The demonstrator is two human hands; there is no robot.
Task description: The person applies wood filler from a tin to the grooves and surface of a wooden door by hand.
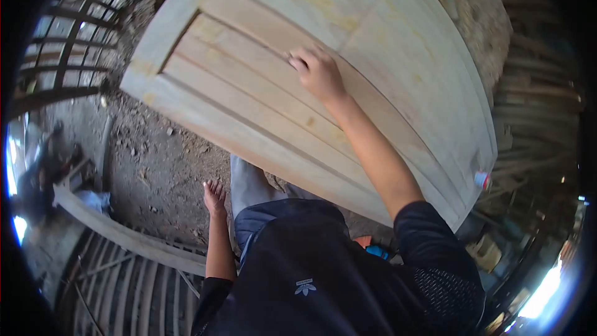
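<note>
A large pale wooden panel point(249, 99), with long slats and grooves and yellowish patches, lies in front of me. On its slatted part rests my right hand point(318, 74), fingers curled in near a groove; whatever they hold, if anything, is hidden. My left hand point(214, 198) hangs over the dirt floor beside my leg, off the panel, its fingers apart and holding nothing. A small red and white can point(482, 179) sits at the panel's right corner.
Slatted wood point(137, 286) and a curved beam point(137, 242) lie at lower left. A blurred person point(40, 180) is at far left. Stacked wood point(535, 99) stands at right. Orange and blue items point(376, 250) lie below the panel.
</note>
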